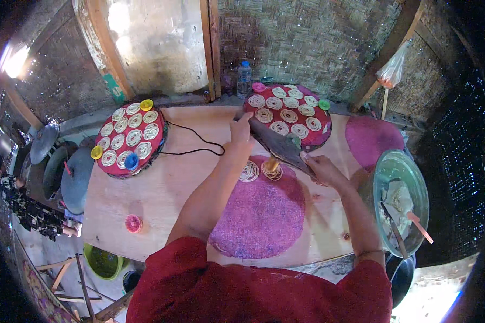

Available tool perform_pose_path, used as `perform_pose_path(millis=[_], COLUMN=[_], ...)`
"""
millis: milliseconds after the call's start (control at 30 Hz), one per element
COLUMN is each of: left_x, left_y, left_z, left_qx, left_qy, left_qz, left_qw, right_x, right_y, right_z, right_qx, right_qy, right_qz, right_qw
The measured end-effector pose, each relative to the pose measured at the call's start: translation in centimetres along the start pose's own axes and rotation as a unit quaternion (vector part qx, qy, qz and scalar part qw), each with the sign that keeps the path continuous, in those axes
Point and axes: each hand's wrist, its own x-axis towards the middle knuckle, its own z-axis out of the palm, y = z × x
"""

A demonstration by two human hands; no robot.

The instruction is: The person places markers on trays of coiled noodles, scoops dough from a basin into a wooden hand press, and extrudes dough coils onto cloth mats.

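My left hand [242,132] and my right hand [324,169] are closed around opposite ends of a dark, long-handled dough press [275,141], which slants down to the right. Below its middle, a brass-coloured cylinder [273,163] stands over a coil of thin dough strands [273,173]. A second pale coil [249,171] lies just left of it. Both coils rest at the far edge of a round pink cloth [258,220]. Beyond the press, a round red-covered board [321,129] carries several similar coils, partly hidden by the press and my left hand.
Another coil-covered round board [157,141] sits at the left, with a black cord [199,151] beside it. A small red cup [133,223] stands nearer. At the right are a pink cloth [374,141] and a green basin [380,177] with dough. A person [29,207] is at far left.
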Motion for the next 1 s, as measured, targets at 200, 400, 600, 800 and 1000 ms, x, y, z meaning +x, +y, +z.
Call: perform_pose_path(millis=[200, 400, 600, 800, 1000], left_x=[1.0, 3.6, -6.9, -20.8, -23.0], left_y=[-5.1, -2.9, 9.9, 25.2, 26.4], left_z=[-0.2, -4.5, 1.8, 2.3, -8.1], left_qx=[-0.063, -0.008, 0.11, 0.423, 0.713], left_qy=[-0.014, 0.034, 0.004, -0.013, 0.111], left_qz=[-0.001, 0.028, 0.16, 0.405, 0.219], left_qw=[0.998, 0.999, 0.981, 0.811, 0.656], right_x=[0.2, 4.7, 3.0, 15.0, 17.0], right_y=[2.5, 3.8, 0.3, 16.7, 23.2], right_z=[-1.3, 2.9, 3.3, -6.3, -7.5], right_qx=[-0.06, -0.061, 0.11, -0.241, -0.323], right_qy=[0.039, 0.054, -0.017, 0.415, 0.413], right_qz=[0.033, -0.058, -0.116, -0.118, 0.203], right_qw=[0.997, 0.995, 0.987, 0.869, 0.827])
